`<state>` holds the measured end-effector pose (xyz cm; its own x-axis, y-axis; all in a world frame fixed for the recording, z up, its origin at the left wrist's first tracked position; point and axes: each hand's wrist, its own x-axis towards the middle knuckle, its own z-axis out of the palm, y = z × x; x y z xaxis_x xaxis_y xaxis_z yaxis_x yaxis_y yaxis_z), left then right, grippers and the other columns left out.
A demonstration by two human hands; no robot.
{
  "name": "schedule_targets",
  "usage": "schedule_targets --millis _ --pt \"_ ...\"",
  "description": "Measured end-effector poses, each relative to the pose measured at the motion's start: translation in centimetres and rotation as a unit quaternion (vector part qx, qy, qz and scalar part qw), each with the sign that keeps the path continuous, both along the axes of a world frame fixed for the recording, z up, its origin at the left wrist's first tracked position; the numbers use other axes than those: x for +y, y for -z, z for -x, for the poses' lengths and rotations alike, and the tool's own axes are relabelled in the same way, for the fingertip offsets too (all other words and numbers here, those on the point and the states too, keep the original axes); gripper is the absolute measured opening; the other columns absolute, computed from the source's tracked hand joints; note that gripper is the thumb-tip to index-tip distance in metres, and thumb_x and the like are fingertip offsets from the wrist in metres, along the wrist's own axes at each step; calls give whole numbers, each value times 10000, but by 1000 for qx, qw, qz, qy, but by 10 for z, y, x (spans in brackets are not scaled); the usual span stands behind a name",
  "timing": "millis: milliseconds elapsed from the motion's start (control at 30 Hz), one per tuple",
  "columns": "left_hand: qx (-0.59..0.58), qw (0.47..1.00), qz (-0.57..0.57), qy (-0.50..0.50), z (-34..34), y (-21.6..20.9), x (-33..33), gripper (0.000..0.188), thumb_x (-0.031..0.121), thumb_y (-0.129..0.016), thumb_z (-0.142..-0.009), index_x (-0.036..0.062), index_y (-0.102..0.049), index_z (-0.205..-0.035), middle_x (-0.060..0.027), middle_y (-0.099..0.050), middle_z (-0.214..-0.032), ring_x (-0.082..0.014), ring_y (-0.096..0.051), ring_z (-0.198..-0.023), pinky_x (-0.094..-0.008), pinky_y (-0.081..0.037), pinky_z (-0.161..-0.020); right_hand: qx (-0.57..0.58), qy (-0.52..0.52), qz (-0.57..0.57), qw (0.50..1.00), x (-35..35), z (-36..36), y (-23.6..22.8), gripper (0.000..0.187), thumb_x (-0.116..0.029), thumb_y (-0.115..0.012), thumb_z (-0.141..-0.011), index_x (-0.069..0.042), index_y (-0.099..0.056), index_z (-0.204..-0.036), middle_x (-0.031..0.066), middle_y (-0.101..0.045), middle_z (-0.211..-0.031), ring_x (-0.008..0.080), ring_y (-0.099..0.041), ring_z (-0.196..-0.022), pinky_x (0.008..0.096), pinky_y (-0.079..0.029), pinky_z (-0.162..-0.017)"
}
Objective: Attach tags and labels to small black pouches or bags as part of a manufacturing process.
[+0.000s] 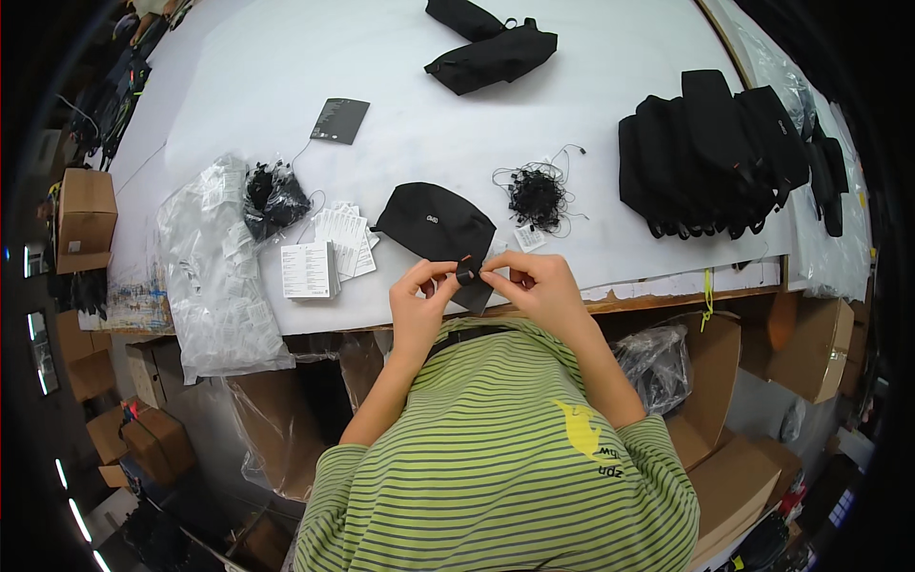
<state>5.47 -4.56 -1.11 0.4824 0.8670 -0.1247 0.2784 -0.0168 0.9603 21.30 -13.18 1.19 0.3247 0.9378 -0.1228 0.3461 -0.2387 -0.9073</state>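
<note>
Both hands pinch a small black tab at the black pouch's (pixel 437 227) six o'clock edge: left hand (pixel 419 291), right hand (pixel 536 281).

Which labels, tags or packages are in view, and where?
Dark card: table centre-left, flat, grey-black rectangle.
White leaflets: stacked left of the black pouch.
Small tag: white, below the string tangle.
Clear bags: heaped at table's left edge.

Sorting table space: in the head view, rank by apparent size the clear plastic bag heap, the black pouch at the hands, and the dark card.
1. clear plastic bag heap
2. black pouch
3. dark card; it lies farther off, so its rank is less sure.
</note>
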Motion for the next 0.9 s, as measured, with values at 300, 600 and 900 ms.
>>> schedule_targets --millis 300,600,900 --pt "-100 993 -64 -26 9 -6 -3 72 21 -680 -790 4 -664 -858 -13 -568 -761 -75 -456 -626 -203 -380 -614 117 2 -48 992 5 9 2 122 -67 -679 -808 -22 -635 -912 9 -558 -648 64 -474 -563 208 -371 -529" --pt "-271 941 199 44 26 -32 4 46 59 -598 -888 16 -581 -887 -35 -603 -742 -69 -496 -588 -222 -415 -545 421 52 -115 898 -7 -22 -11 129 -36 -636 -846 -64 -516 -886 75 -671 -817 64 -555 -679 183 -412 -588" --pt "-125 983 -21 131 2 -43 -5 106 99 -587 -902 -6 -602 -903 -11 -585 -709 -55 -472 -586 -216 -359 -508 362 74 -87 925 -2 10 -17 76 -61 -655 -852 -11 -598 -850 102 -689 -804 82 -582 -570 176 -401 -466"
